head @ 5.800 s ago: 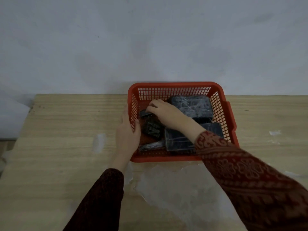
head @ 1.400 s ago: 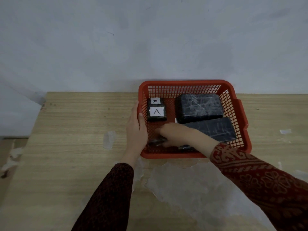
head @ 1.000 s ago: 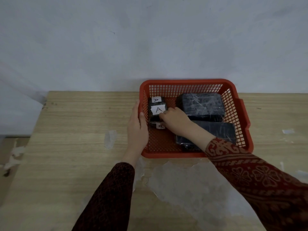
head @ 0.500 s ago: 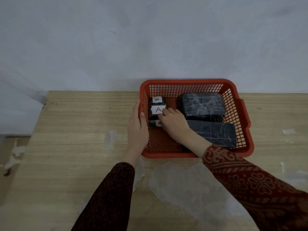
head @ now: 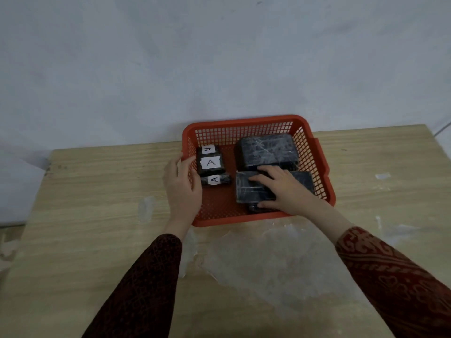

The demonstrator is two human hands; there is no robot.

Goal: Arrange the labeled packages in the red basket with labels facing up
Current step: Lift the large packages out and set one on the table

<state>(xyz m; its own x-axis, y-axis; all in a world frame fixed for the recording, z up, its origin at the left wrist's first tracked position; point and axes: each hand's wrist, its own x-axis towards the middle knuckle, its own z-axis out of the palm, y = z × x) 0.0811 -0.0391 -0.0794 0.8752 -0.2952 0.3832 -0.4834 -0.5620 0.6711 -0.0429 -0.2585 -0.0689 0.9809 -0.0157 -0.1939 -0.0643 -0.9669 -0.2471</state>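
Note:
A red mesh basket (head: pixel 246 121) stands on the wooden table against the wall. Along its left side lie three small black packages in a row, each with a white "A" label facing up: far (head: pixel 208 149), middle (head: pixel 211 163), near (head: pixel 215 179). On the right sit a large black wrapped package (head: pixel 267 151) and, nearer, a flat black package (head: pixel 251 190) with no label showing. My right hand (head: pixel 280 187) grips that flat package, fingers over its top and thumb under its near edge. My left hand (head: pixel 181 185) clasps the basket's left wall.
The wooden table (head: pixel 85 215) carries pale patches of tape residue (head: pixel 146 207) and a cloudy smear (head: pixel 263 250) in front of the basket. A grey wall rises right behind the basket. The table's left edge drops off near the floor.
My right hand let go of the third small "A" package, which now lies label up at the near end of the row, and moved right onto the flat black package.

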